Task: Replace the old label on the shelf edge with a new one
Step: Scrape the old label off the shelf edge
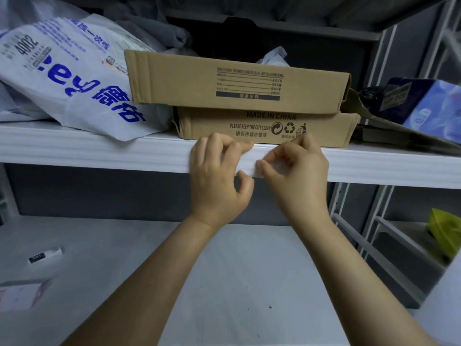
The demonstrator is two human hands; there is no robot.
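At nine o'clock in the view a white plastic bag (74,78) with blue lettering slumps on the upper shelf, its lower corner hanging over the white shelf edge (99,153); on the lower shelf (237,270) beneath it, toward eight o'clock, lies a small white strip with a dark printed patch (45,255), flat and well apart from both hands. Moving toward centre, the left hand (219,176) presses against the shelf edge with its fingers (239,146) curled over the top lip and its thumb tucked under the bottom lip, the span half closed and bracing the face of the edge rather than clamping anything loose. Just to its right, at the middle of the view, the label (249,168) lies flat on the shelf edge, a pale white strip hard to tell from the edge itself, its long axis running nine to three o'clock along the shelf; it sits between the two hands, touching both. The right hand (299,171) has thumb and forefinger drawn nearly together at the label's right end, pinching or picking at it; whether the end is lifted I cannot tell. At twelve o'clock above the hands two flattened cardboard boxes (237,96) are stacked on the upper shelf, the lower one touching the left fingertips' side of the lip. Toward two o'clock stands a blue package (424,106).
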